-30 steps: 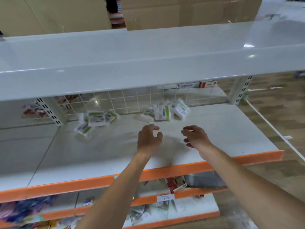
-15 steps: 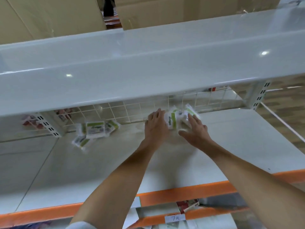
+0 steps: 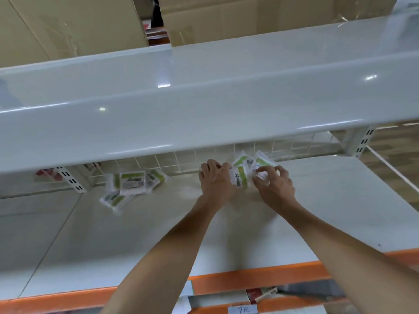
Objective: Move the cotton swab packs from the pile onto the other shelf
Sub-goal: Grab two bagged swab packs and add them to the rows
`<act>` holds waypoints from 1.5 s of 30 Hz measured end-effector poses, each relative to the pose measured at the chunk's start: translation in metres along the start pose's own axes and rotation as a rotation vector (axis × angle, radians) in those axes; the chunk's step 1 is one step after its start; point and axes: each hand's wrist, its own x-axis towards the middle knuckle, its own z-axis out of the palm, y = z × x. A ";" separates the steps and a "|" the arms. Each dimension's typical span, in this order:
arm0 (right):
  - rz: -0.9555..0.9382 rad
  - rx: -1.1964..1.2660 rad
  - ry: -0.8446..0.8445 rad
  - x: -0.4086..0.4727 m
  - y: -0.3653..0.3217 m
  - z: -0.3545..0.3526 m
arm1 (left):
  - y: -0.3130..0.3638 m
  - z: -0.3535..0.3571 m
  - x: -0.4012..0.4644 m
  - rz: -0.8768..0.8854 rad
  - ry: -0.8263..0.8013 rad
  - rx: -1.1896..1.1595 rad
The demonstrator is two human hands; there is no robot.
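A small pile of white-and-green cotton swab packs (image 3: 246,172) lies at the back of the white shelf (image 3: 328,200), against the wire grid. My left hand (image 3: 215,181) grips the pile from its left side, fingers curled over a pack. My right hand (image 3: 275,183) pinches packs at the pile's right side. A second group of the same packs (image 3: 132,183) lies to the left on the same shelf, apart from both hands.
A wide white upper shelf (image 3: 204,114) overhangs the work area and hides the back wall's top. Cardboard boxes (image 3: 74,26) stand above it. The shelf's orange front edge (image 3: 249,279) runs below my forearms, with lower shelves of goods beneath.
Both hands reached forward from mid-shelf to the right pile and closed their fingers on the packs. The head moved closer, so the upper shelf fills more of the view.
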 end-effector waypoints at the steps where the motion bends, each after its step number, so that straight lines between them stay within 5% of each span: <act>1: 0.008 0.008 -0.003 0.000 0.000 0.000 | 0.000 0.001 -0.003 0.007 -0.016 -0.012; 15: 0.079 0.368 0.034 -0.022 0.002 -0.010 | 0.003 -0.007 -0.052 -0.095 -0.193 -0.133; 25: 0.215 0.570 -0.135 -0.048 -0.007 -0.006 | -0.047 -0.047 -0.071 -0.179 -0.238 -0.407; 29: 0.156 0.549 -0.196 -0.055 -0.007 -0.006 | -0.065 -0.048 -0.082 -0.325 -0.243 -0.749; 35: 0.060 0.586 -0.264 -0.067 -0.013 -0.009 | -0.078 -0.054 -0.108 -0.513 -0.193 -1.060; 45: 0.002 0.669 -0.455 -0.095 -0.052 0.000 | -0.098 -0.074 -0.157 -0.712 0.086 -1.124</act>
